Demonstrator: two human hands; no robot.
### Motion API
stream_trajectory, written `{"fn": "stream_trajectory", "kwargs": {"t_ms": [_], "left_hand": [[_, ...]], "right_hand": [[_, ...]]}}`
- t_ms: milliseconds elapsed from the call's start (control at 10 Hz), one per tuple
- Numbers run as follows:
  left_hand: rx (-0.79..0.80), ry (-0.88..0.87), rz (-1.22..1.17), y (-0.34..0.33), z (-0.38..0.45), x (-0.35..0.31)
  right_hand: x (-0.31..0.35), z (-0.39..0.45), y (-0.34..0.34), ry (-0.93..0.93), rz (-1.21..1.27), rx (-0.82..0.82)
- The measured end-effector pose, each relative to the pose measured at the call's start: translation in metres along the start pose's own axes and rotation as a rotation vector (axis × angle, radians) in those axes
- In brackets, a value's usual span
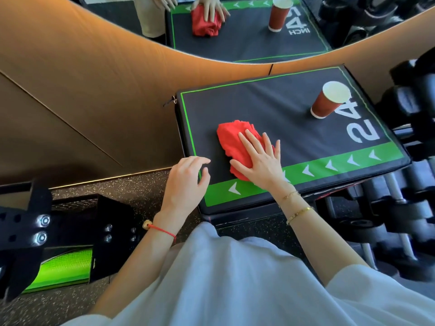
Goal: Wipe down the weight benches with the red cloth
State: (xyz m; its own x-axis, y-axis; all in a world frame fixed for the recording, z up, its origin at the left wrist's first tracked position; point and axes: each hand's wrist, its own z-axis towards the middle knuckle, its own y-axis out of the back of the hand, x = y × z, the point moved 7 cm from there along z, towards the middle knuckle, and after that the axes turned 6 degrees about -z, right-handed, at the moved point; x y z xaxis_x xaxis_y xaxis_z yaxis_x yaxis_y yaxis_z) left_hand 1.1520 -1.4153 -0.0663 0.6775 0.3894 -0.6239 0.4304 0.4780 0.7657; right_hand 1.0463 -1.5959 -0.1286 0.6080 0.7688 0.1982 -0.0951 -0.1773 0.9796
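1. While the person's white shirt (235, 285) filled the near edge of the head view, both bare forearms reached forward over the speckled floor (131, 187).
2. The left hand (186, 182) hovered at the near left corner of the black padded box (270, 109), fingers loosely curled and apart, gripping nothing.
3. The right hand (261, 158) lay flat on the red cloth (233, 140), fingers spread, pressing it against the box top near the green arrow strip (329, 165).
4. Farther back, a red paper cup (327, 102) stood upright beside the white "24".
5. Dumbbells (409, 208) sat to the right; a mirror (235, 31) hung beyond.
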Motion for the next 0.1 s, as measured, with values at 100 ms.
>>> {"fn": "stream_trajectory", "kwargs": {"t_ms": [100], "left_hand": [[-0.016, -0.013, -0.005, 0.0001, -0.0026, 0.0024]], "right_hand": [[0.0040, -0.0051, 0.0076, 0.000, 0.024, -0.059]]}}
